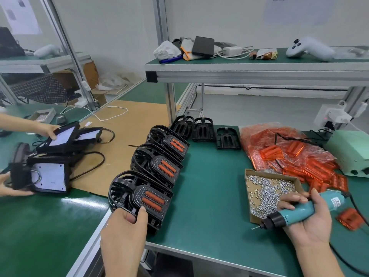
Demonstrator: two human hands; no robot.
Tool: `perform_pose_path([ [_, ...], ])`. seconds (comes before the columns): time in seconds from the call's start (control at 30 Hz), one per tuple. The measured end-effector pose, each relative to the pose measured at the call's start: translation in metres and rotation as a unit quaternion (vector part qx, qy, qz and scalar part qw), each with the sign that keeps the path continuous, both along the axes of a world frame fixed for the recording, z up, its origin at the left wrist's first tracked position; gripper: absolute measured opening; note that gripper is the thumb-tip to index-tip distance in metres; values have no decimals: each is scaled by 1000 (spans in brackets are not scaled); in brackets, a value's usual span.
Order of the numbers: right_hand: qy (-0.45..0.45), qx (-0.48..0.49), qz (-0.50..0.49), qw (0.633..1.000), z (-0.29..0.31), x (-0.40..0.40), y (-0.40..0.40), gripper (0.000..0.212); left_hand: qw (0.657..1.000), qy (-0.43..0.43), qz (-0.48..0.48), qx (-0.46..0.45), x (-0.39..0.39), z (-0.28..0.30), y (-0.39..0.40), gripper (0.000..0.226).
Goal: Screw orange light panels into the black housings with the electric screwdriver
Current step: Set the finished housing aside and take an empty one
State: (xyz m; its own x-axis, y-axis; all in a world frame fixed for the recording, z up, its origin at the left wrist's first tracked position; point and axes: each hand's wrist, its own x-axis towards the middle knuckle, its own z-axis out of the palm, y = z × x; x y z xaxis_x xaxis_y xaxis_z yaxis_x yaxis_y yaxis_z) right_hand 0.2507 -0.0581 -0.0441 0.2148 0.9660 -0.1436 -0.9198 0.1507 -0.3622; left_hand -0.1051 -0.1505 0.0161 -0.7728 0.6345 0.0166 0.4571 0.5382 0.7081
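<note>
The right hand [305,214] grips the teal screwdriver [299,210], fingers wrapped round its body, its tip low over the green surface [209,196] with a screw on the bit, just in front of the cardboard tray of screws [267,188]. The left hand [127,222] holds the near edge of the closest housing [139,198], thumb on top beside its orange panel [152,200]. That housing heads a row of three leaning stacks, each showing a panel already seated; whether their screws are driven is too small to tell. Behind them three empty housings [203,129] stand without panels, so at least those are left to do. A clear bag of orange panels [287,150] lies to the right, well stocked, with a loose one [349,217] near the screwdriver's cord. I judge the job to be partway through, with much stock left. At far left another person's hands handle black framed lamps [54,156].
</note>
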Motion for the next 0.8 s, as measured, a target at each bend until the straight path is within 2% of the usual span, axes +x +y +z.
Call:
perform_pose_path([
  [0.2,5,-1,-1,1000,0,0,0,19,1000,-7,20,11,1,2,0,46],
  [0.33,11,-10,-6,1000,0,1,0,19,992,7,27,122,16,14,1,43],
  [0.43,17,-11,-7,1000,0,1,0,19,975,3,-48,218,37,22,8,35],
  [0.53,18,-5,2,1000,0,2,0,24,956,-1,-150,250,59,23,31,31],
  [0.6,18,1,7,1000,1,2,-1,32,944,-1,-216,251,80,21,57,30],
  [0.67,17,4,10,1000,2,3,-1,36,931,35,-290,219,106,14,92,24],
  [0.73,12,2,13,1000,2,4,-2,37,918,75,-357,156,133,2,134,13],
  [0.8,11,-1,18,1000,3,4,-2,38,901,80,-417,85,156,-12,176,14],
])
